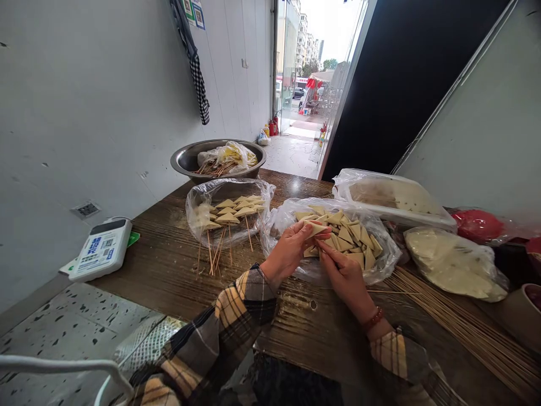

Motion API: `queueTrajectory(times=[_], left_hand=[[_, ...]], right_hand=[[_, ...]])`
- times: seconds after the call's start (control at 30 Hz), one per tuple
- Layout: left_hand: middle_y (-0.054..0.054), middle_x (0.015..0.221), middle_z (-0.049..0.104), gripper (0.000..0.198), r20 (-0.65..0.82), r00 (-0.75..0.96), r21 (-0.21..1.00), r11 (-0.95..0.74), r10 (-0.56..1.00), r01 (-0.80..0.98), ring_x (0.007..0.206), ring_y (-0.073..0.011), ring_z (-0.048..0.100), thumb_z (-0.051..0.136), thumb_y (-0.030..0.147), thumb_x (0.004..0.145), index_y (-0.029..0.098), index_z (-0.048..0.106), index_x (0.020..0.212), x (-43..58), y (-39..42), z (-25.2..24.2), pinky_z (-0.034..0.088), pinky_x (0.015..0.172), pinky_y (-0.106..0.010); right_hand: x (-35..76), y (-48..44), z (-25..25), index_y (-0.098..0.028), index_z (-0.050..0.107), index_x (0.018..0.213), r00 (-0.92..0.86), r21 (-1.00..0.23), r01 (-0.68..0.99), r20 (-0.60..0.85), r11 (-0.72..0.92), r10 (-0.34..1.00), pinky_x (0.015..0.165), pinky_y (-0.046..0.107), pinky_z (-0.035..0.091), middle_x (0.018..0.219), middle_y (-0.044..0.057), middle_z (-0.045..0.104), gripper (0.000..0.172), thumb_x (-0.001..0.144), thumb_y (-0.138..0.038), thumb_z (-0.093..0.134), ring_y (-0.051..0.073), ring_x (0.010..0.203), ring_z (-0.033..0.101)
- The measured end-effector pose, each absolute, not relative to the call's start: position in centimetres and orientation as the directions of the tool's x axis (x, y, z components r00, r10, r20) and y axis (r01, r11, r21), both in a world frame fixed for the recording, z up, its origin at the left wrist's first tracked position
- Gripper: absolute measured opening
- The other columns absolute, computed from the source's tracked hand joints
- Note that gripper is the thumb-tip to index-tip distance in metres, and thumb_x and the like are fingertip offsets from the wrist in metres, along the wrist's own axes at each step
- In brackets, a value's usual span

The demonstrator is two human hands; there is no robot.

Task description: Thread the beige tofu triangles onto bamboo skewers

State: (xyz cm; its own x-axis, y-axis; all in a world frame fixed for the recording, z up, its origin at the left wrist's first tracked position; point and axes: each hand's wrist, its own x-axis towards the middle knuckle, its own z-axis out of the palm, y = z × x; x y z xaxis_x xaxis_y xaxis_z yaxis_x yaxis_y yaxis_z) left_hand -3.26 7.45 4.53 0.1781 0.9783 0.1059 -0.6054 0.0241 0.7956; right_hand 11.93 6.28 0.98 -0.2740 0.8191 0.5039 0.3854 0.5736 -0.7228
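Note:
My left hand (291,251) is closed on a pale triangular tofu slice (316,228), held up over an open plastic bag (389,265) of similar triangles (344,234). Just below that slice, my right hand (344,273) has its thumb and fingers pinched together; what they hold is too small to make out. Left of my hands, a second clear bag (196,194) carries tofu triangles threaded on skewers (230,211), their sticks pointing toward me. Loose bamboo skewers (456,324) lie bundled right of my right wrist.
A steel basin (180,163) with skewers and a plastic bag stands at the table's far left. On the right are a plastic-wrapped tray (393,194), a bag of pale sheets (456,265), a red bundle (479,224) and a cup (524,313). A white device (103,248) sits by the left wall.

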Motion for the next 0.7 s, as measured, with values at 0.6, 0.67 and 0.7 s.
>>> queueTrajectory(times=[0.6,0.67,0.7], left_hand=[[-0.011,0.100,0.071,0.019,0.116,0.217,0.764,0.053,0.969,-0.643,0.102,-0.0233,0.067,0.060,0.032,0.087,0.017,0.055,0.098,-3.46,7.38,4.41,0.041,0.098,-0.036],[-0.010,0.099,0.072,0.020,0.112,0.212,0.765,0.051,0.971,-0.642,0.101,-0.0234,0.067,0.061,0.032,0.087,0.017,0.054,0.097,-3.39,7.36,4.42,0.041,0.098,-0.037],[-0.010,0.098,0.072,0.020,0.112,0.209,0.765,0.050,0.972,-0.642,0.101,-0.0234,0.067,0.061,0.032,0.086,0.016,0.054,0.097,-3.37,7.35,4.43,0.041,0.097,-0.037]], right_hand=[[11.94,6.50,0.95,-0.019,0.070,0.107,-0.252,-0.722,0.416,0.492,0.553,0.833,0.081,0.035,0.056,0.104,0.007,0.074,0.028,0.090,-0.028,0.049,0.022,0.091,0.071],[11.93,6.50,0.90,-0.019,0.070,0.107,-0.253,-0.725,0.411,0.491,0.553,0.833,0.082,0.035,0.055,0.105,0.007,0.074,0.028,0.090,-0.028,0.049,0.022,0.091,0.071],[11.92,6.49,0.89,-0.019,0.070,0.108,-0.258,-0.727,0.407,0.489,0.553,0.833,0.082,0.035,0.055,0.106,0.007,0.074,0.028,0.090,-0.028,0.049,0.021,0.091,0.071]])
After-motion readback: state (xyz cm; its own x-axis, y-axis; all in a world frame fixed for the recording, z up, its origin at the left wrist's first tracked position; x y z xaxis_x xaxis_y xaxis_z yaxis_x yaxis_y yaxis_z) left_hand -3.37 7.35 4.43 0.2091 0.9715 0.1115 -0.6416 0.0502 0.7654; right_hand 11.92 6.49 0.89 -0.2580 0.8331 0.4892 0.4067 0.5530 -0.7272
